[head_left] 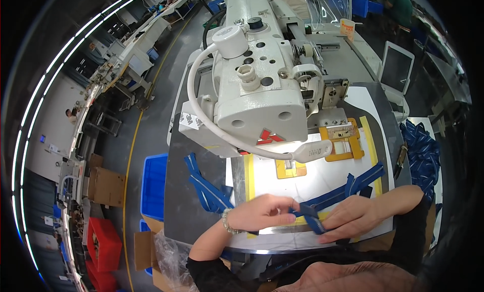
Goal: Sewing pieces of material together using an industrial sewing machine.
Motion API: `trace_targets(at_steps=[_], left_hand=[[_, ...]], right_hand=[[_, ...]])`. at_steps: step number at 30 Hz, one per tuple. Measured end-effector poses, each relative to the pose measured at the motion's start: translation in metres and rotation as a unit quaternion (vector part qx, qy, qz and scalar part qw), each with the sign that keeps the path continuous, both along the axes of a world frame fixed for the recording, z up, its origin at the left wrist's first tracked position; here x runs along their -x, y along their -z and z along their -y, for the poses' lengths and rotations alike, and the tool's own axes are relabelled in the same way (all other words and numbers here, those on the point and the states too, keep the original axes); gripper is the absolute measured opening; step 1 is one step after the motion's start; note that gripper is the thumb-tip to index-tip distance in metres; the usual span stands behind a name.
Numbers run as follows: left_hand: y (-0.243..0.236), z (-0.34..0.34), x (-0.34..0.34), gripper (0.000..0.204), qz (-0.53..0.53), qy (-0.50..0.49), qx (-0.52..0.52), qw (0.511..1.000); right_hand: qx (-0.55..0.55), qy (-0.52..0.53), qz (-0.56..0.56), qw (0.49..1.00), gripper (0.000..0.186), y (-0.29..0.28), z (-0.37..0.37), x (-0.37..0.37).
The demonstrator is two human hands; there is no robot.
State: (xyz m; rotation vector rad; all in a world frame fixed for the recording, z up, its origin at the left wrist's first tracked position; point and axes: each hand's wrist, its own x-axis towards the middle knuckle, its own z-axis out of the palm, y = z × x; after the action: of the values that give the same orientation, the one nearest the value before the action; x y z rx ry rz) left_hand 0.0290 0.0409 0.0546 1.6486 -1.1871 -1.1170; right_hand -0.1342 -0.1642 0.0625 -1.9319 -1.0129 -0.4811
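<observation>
Between my hands, close to the table's front edge, a blue zipper (313, 222) is bent over, with light teeth along it. My left hand (264, 212) pinches its folded end between thumb and fingers. From the other side my right hand (353, 216) grips the same zipper, fingers stretched along the tape. Another length of blue zipper (355, 185) slants up to the right behind my right hand; whether it joins the held piece is hidden. More blue zipper strips (204, 190) lie left of my left wrist.
A white industrial sewing machine (262, 95) stands over the work table (176, 191). Yellow clamp frames (291, 169) sit below its head. At the right are a heap of blue zippers (422, 156), small snips (401, 158) and a screen (397, 65). A blue bin (154, 186) stands left.
</observation>
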Motion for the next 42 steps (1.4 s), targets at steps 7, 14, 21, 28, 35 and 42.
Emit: trace_targets(at_steps=[7, 14, 21, 28, 35, 42], left_hand=[[0.003, -0.004, 0.018, 0.022, -0.097, -0.002, 0.010, 0.995], [0.006, -0.006, 0.019, 0.016, -0.089, -0.032, 0.061, 0.994], [0.016, -0.005, 0.022, 0.019, -0.064, -0.004, 0.056, 0.996], [0.017, 0.001, 0.035, 0.022, -0.163, -0.059, 0.007, 0.985], [0.015, 0.002, 0.035, 0.032, -0.181, -0.102, 0.003, 0.978], [0.026, 0.012, 0.024, 0.044, -0.272, -0.143, -0.007, 0.951]], right_hand=[[0.089, -0.033, 0.079, 0.992, 0.030, 0.006, -0.018, -0.011], [0.315, 0.127, -0.163, 0.926, 0.030, 0.033, 0.022, -0.052], [0.228, 0.247, -0.048, 0.941, 0.040, 0.067, 0.022, -0.071], [0.108, 0.272, -0.071, 0.954, 0.024, 0.066, 0.020, -0.067], [-0.005, 0.153, -0.280, 0.948, 0.021, 0.066, 0.018, -0.053], [-0.166, 0.021, -0.431, 0.887, 0.024, 0.062, 0.017, -0.052]])
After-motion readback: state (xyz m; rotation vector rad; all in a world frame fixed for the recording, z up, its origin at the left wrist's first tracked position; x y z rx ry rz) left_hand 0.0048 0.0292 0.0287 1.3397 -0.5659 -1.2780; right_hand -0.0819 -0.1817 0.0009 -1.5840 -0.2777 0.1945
